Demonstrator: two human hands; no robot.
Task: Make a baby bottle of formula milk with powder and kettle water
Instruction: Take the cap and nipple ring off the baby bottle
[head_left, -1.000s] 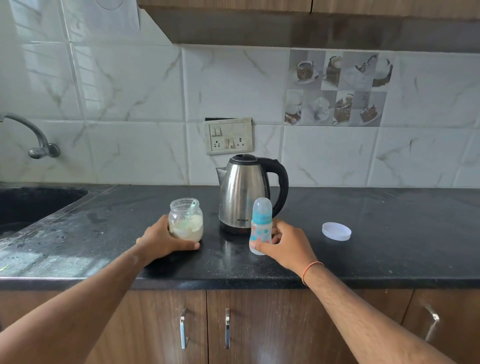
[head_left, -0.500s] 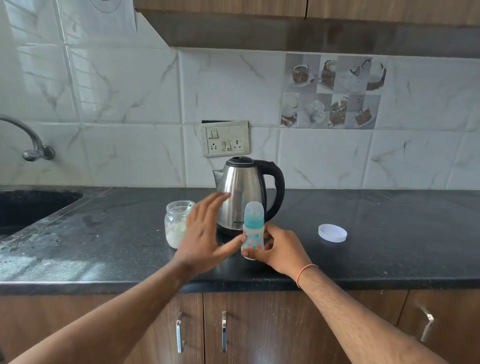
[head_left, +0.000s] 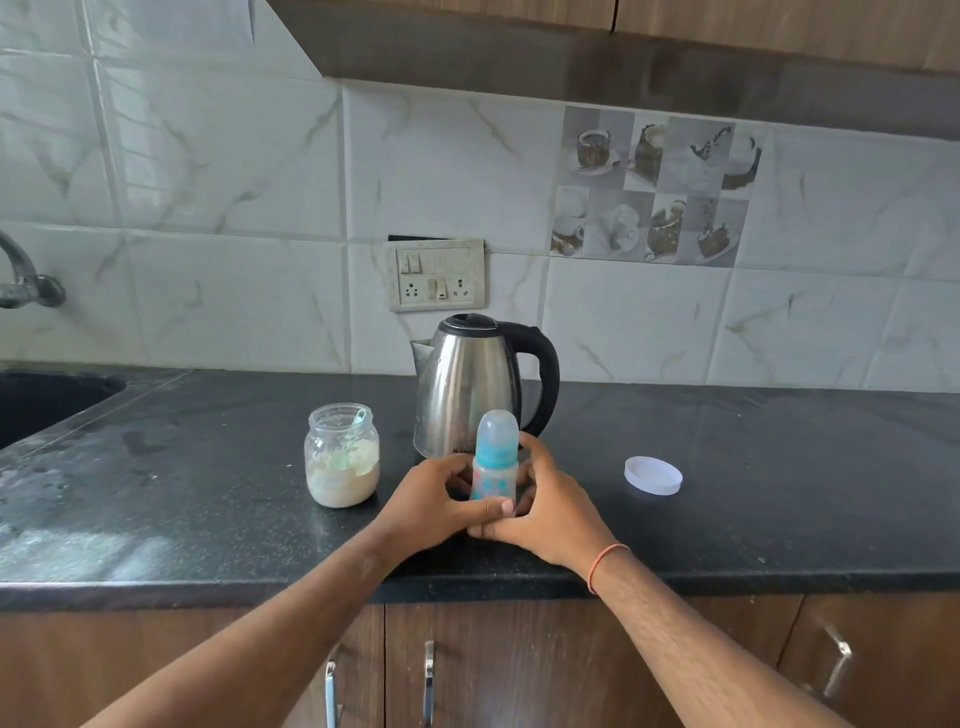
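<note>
Both hands are wrapping around the baby bottle (head_left: 494, 470) right at the near middle of the black counter (head_left: 779, 467). The left hand (head_left: 436, 501) is closing in from the left, its thumb lying across the front of the bottle's base, fingers curling round the far side. The right hand (head_left: 550, 506) is cupping it from the right, fingers curled behind the bottle and the thumb meeting the left thumb low at the front. So both grips are closed snugly on the bottle's lower body, and the bottle is standing upright on the counter between them.

The bottle is wearing its clear domed cap over a turquoise collar, and the cap is standing free above both hands. Directly behind it, the steel kettle (head_left: 470, 387) is sitting with its lid down, black handle pointing right and spout pointing left; whether bottle and kettle are touching, I cannot tell.

Over to the left, just beside the left hand but apart from it, the glass jar (head_left: 342, 462) of pale powder is standing open, with a light green scoop (head_left: 358, 418) poking up inside it. Well off to the right, the white jar lid (head_left: 653, 475) is lying flat on the counter. An orange thread band (head_left: 602, 564) is showing on the right wrist.
</note>
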